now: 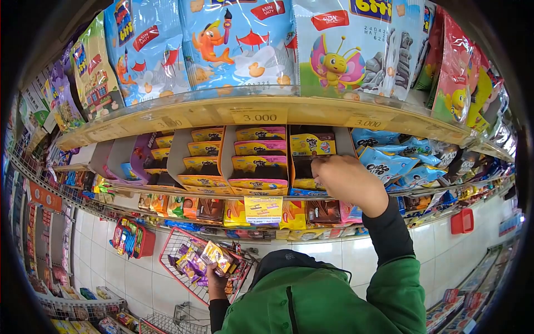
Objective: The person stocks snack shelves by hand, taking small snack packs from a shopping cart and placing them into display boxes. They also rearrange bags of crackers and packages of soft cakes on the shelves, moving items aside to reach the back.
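Note:
My right hand (347, 175) reaches into an open display box on the shelf, fingers curled down among the dark snack packs. What its fingertips grip, if anything, is hidden. Just behind it stands a yellow and brown Choco snack pack (313, 144) with a blue cartoon figure. Low on the left, my left hand (217, 283) is closed around the lower edge of a yellow and brown snack pack (217, 257), held over a red-rimmed shopping basket (169, 257). Purple snack packs (191, 263) lie in that basket.
Above runs a shelf edge (206, 114) with 3.000 price tags and large Biti bags (239, 53). Blue Choco bags (386, 162) sit to the right of my right hand. A red basket (146, 244) of snacks and another red basket (462, 221) stand lower down.

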{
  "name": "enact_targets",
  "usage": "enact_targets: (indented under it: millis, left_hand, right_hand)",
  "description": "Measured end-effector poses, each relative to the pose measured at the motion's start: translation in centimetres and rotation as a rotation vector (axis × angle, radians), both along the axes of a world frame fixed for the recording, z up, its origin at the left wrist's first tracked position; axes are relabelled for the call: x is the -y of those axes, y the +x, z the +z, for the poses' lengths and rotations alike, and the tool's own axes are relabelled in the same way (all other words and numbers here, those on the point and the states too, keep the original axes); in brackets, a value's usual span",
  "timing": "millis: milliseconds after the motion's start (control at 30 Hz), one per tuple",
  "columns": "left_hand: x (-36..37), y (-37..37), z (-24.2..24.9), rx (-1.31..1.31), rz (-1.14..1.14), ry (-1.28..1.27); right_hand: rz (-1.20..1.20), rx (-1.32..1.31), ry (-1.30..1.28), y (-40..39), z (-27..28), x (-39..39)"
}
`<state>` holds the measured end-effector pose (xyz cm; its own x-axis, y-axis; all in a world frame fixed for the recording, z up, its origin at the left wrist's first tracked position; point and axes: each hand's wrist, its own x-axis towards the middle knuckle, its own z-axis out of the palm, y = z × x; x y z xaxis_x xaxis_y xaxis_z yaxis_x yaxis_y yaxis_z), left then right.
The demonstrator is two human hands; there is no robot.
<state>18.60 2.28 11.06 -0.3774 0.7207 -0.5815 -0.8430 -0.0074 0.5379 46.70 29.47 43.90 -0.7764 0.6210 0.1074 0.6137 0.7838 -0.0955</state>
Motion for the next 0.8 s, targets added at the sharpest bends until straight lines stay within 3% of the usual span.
enact_targets:
  millis: [400,800]
  left_hand:
    - [-1.4,0.7,1.4,-0.014,-0.025,0.083]
    - [-0.7,0.3,0.8,-0.064,-0.057,0.008]
  right_hand:
    - [-0.379,-0.152,0.219,-4.1,-3.4,-5.2]
    - [-0.462,-0.035,0.119,-4.3,-5.1,-8.0]
